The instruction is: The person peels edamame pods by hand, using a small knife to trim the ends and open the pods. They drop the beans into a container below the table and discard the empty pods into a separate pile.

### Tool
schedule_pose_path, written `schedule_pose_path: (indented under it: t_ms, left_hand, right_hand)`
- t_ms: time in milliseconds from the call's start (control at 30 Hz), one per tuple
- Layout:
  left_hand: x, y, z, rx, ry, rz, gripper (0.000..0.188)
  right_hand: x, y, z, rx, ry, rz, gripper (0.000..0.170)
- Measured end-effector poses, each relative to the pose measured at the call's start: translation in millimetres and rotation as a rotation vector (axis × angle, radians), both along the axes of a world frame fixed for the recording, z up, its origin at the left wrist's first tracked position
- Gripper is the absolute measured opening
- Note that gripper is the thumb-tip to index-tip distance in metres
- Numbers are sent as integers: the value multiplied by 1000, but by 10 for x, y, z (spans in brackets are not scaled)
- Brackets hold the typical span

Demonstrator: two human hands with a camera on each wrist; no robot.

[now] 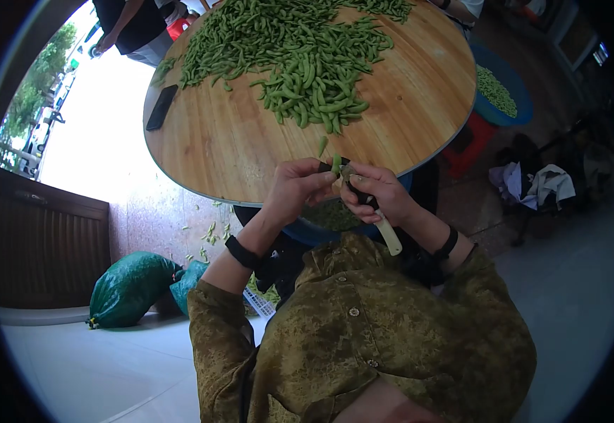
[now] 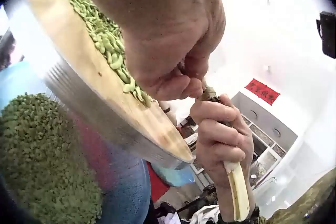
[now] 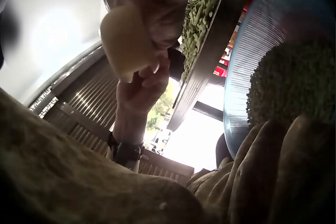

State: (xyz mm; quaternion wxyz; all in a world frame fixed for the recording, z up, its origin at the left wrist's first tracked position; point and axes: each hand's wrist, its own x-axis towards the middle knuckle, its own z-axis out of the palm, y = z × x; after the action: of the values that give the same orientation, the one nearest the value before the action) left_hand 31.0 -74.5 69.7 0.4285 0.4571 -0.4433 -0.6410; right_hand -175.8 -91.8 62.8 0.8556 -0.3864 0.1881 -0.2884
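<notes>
At the near edge of the round wooden table, my left hand (image 1: 293,187) pinches a green bean pod (image 1: 336,163) between thumb and fingers. My right hand (image 1: 388,194) is close beside it, curled around a tool with a long cream handle (image 1: 390,238). The handle sticks out below the right fist, also in the left wrist view (image 2: 238,190). Fingers cover the tool's working end, so I cannot tell its kind. A loose pod (image 1: 322,146) lies on the table just beyond the hands. Behind it spreads a large heap of pods (image 1: 314,77).
Under the table edge, a blue mesh basket (image 3: 239,50) holds shelled green beans. Another blue basin (image 1: 522,106) with beans stands at the right. A black phone (image 1: 161,108) lies on the table's left side. Green sacks (image 1: 134,289) sit on the floor; people stand across the table.
</notes>
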Motion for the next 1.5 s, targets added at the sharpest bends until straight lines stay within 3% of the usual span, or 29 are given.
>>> schedule_pose_path:
  t_ms: [100,300,367,400,467,500,567,600,667,700,800,867,967,1100,1167,1200,1267,1367,1433,1500]
  left_hand:
    - [3,10,-42,-36,-25,16,12]
    - [-55,67,-41,-183,-122,70,10]
    - [-89,81,-29,-462,-345,145,11]
    - [-89,80,-7,-462,-345,144,11]
    - [-80,59,39,-234,-101,103,10]
    - [-70,38,8,-234,-101,104,10]
    - [-43,15,-91,-45,374,-63,9]
    - [-46,18,-89,-48,374,-62,9]
    - [-83,30,-94,185,672,-158,7]
    - [-102,27,-119,185,673,-159,7]
    - [-140,-8,-220,171,506,-25,8]
    - [-151,56,-230,-710,-673,164,17]
    - [-201,90,-183,-1011,-871,284,17]
    - [-219,244,-84,-896,-914,266,19]
    - [-173,143,-83,-543,-549,219,24]
    - [-148,126,-45,-546,-562,247,24]
    - [-163,133,-12,-71,-59,112,27]
    - [-175,172,-74,15,-36,116,25]
    - [-235,218,-149,-70,-124,109,23]
    - [-276,220,-200,-401,-415,189,21]
  right_hand:
    - [-8,-9,30,20,-48,45,29]
    - [23,32,42,-133,109,-55,36]
    - [37,30,45,-125,111,-108,38]
    - [33,28,56,-124,111,-109,38]
    - [22,6,91,52,-93,-43,34]
    - [8,-1,85,52,-93,-42,34]
    - [-24,1,52,135,-145,19,29]
    - [-23,-1,45,133,-145,21,29]
    - [-29,0,23,198,-196,70,25]
    - [-35,-10,1,198,-196,69,25]
    - [-32,-67,-53,205,-173,30,22]
    - [-1,-33,-50,371,-88,-12,17]
    - [26,-3,-14,328,-95,16,13]
    - [24,124,-20,393,-109,27,12]
    - [60,75,95,236,-20,-52,10]
    - [82,63,70,227,-23,-23,10]
    - [55,98,-38,-94,208,-179,12]
    - [11,62,-106,-321,357,-189,10]
    - [48,94,-148,-426,386,-228,13]
    - [97,92,-122,-885,561,-501,24]
